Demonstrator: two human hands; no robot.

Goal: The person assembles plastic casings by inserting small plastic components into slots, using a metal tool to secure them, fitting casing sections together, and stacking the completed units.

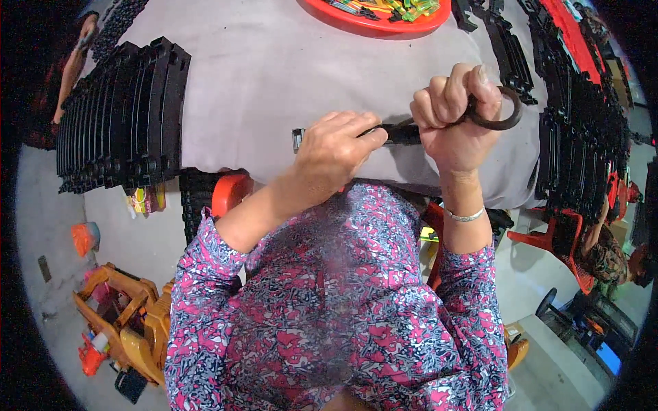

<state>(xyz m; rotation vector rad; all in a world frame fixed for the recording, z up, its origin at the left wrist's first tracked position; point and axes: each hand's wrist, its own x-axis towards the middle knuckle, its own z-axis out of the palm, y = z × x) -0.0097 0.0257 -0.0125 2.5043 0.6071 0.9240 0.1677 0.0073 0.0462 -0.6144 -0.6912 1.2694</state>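
Observation:
My right hand (458, 113) is closed round a pair of dark scissors (510, 115). One large loop handle sticks out to the right of the fist, and the blades point left toward my other hand. With bent fingers, my left hand (337, 145) presses a long black plastic part (404, 135) down on the cloth near the table's front edge. The left end of that part, with a small rectangular opening, shows beyond my knuckles. Its middle is hidden under my fingers. The scissor tips lie by my left thumb, and I cannot tell whether they touch the part.
Black plastic parts stand in a row (123, 113) on the left of the grey tablecloth (240, 89); more pile up (576, 151) at right. A red tray (384, 26) of small coloured pieces stands at the far side. Other people sit at both sides. A red stool (558, 243) is at right.

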